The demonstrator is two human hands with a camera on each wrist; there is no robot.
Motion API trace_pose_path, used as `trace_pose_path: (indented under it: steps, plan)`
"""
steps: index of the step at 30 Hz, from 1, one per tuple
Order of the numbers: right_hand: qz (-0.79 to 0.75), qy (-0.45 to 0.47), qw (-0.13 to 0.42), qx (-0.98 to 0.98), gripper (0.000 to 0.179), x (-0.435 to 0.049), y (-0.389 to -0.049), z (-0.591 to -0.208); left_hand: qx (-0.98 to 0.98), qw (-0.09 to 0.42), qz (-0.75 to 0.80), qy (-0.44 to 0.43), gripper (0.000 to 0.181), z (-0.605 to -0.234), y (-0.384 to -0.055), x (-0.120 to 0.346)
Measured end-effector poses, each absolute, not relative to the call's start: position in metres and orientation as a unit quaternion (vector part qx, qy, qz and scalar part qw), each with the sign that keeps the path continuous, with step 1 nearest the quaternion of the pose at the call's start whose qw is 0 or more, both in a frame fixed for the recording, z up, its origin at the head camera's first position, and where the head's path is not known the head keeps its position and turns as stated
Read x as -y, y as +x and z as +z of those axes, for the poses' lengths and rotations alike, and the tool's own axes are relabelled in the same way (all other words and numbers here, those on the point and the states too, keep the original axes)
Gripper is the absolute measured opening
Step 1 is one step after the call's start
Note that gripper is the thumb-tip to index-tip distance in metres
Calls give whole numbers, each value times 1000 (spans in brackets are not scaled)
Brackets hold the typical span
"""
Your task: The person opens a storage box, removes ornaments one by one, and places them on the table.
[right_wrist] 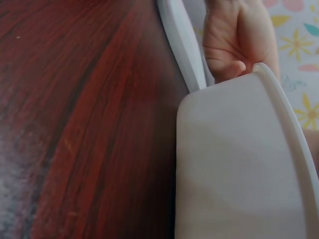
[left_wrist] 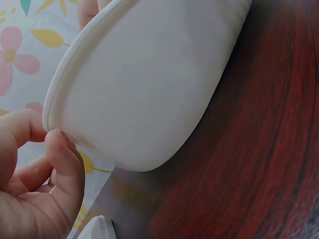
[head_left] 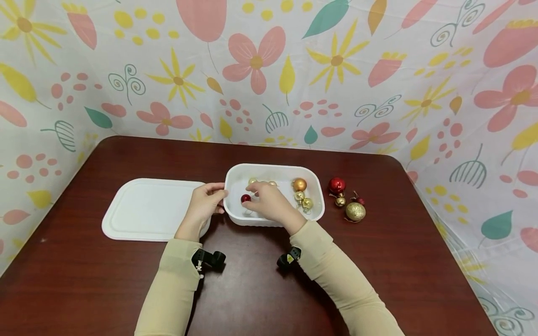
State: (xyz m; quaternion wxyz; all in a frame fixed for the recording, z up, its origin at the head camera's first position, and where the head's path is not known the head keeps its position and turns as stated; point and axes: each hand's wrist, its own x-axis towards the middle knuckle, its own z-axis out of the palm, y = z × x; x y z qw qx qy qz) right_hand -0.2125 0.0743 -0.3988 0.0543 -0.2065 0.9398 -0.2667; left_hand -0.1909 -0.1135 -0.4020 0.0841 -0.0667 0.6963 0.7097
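Note:
My left hand (head_left: 204,205) pinches the left rim of a white plastic box (head_left: 275,223). In the left wrist view, thumb and finger (left_wrist: 65,149) meet at that rim. My right hand (head_left: 271,201) reaches down into the box, thumb and fingers spread apart beside a small dark red ball ornament (head_left: 245,198). Its fingertips are partly hidden, and the box wall hides most of it in the right wrist view. At the box's right end lie an orange-gold ball (head_left: 300,184) and smaller gold balls (head_left: 307,203). Pale gold balls (head_left: 252,181) show behind the right hand.
A white lid (head_left: 147,210) lies flat left of the box, partly under the left hand. On the table's right side are a shiny red ball (head_left: 336,185), a small gold ball (head_left: 340,201), a glittery gold ball (head_left: 355,212) and small dark red ornaments (head_left: 360,201).

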Motion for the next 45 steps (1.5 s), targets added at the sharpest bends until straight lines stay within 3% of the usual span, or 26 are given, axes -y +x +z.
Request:
trace_pose_path:
  steps: [5,14,33,45]
  plan:
    - [-242,-201,60,-947,42,-70,-216,-397,-694,84,712,-64,38,-400,-190,113]
    - [-220,-195,85,-952,41,-67,-221,-399,-692,79,714,-66,38,-427,-204,113]
    - [-192,-182,90,-960,31,-65,-219,-397,-694,71,713,-65,36,-427,-205,112]
    - [-266,-199,37,-942,31,-84,-211,-396,-699,69,708,-70,35,-430,-204,114]
